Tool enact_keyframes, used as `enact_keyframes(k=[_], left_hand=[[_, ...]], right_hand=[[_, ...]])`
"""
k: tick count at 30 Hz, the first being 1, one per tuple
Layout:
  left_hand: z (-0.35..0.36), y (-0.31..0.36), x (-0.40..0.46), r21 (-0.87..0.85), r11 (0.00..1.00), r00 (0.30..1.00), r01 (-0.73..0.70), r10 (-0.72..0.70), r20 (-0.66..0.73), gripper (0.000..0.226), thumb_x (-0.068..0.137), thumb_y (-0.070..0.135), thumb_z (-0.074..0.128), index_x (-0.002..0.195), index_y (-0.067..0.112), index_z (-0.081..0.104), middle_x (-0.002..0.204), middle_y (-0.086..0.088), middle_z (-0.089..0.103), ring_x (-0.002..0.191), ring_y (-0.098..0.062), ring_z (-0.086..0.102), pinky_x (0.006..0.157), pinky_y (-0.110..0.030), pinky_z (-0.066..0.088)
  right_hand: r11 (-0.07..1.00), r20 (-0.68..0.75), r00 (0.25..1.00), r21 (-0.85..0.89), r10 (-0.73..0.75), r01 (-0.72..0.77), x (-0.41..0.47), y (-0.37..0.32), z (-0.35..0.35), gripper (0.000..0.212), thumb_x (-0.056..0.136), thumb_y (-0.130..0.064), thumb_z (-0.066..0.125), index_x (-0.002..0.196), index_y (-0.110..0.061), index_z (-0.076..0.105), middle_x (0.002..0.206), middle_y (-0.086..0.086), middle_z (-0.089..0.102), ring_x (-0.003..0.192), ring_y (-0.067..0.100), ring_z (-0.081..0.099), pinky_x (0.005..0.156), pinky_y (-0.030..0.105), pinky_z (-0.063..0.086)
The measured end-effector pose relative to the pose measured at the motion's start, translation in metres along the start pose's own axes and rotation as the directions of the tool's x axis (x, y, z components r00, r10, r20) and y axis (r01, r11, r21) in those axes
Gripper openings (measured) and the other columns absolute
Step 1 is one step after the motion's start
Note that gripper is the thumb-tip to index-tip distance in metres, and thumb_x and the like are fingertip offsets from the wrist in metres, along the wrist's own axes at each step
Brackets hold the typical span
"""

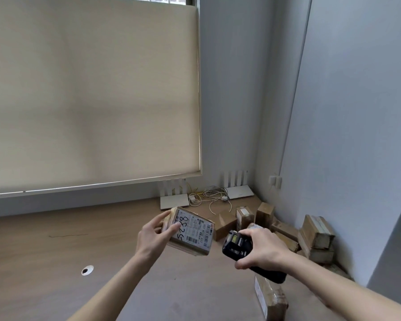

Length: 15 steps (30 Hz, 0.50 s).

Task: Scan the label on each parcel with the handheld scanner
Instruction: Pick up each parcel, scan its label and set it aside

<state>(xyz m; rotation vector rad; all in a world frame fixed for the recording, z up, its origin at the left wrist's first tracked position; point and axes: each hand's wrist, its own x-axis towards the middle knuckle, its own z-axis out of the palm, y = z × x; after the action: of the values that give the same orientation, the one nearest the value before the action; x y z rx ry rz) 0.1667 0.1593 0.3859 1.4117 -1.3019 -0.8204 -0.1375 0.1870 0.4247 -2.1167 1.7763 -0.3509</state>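
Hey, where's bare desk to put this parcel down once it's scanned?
Bare desk lies left of the left hand, between the window ledge and the grommet. The right corner is crowded: parcel pile, routers, cables.

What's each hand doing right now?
Left hand: holds a labelled parcel above the table.
Right hand: grips the black handheld scanner.

I see a brown cardboard parcel (189,231) held tilted above the table (56,251), its white label (193,229) with handwritten black digits facing up. Just right of it sits the black handheld scanner (241,247), its head toward the label. More brown parcels (315,237) are heaped in the corner.
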Motion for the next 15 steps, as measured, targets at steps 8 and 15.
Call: enact_keyframes(k=[8, 15], left_hand=[[-0.02, 0.008, 0.001, 0.04, 0.999, 1.0, -0.005, 0.004, 0.006, 0.06, 0.072, 0.05, 0.083, 0.129, 0.041, 0.066, 0.108, -0.002, 0.075, 0.098, -0.013, 0.071, 0.081, -0.034, 0.06], [-0.036, 0.016, -0.019, 0.047, 0.999, 1.0, -0.004, 0.006, -0.024, 0.065, 0.063, 0.06, 0.076, 0.125, 0.044, 0.065, 0.104, -0.001, 0.075, 0.098, -0.015, 0.071, 0.087, -0.042, 0.06]], right_hand=[[0.944, -0.038, 0.999, -0.328, 0.008, -0.02, 0.002, -0.008, -0.005, 0.067, 0.057, -0.051, 0.087, 0.12, -0.037, 0.068, 0.108, -0.011, 0.069, 0.098, 0.019, 0.063, 0.069, 0.029, 0.04], [0.908, -0.048, 0.999, -0.418, -0.006, -0.015, 0.001, -0.024, -0.005, 0.069, 0.063, -0.048, 0.087, 0.127, -0.036, 0.066, 0.114, -0.007, 0.073, 0.11, 0.021, 0.068, 0.08, 0.032, 0.051]])
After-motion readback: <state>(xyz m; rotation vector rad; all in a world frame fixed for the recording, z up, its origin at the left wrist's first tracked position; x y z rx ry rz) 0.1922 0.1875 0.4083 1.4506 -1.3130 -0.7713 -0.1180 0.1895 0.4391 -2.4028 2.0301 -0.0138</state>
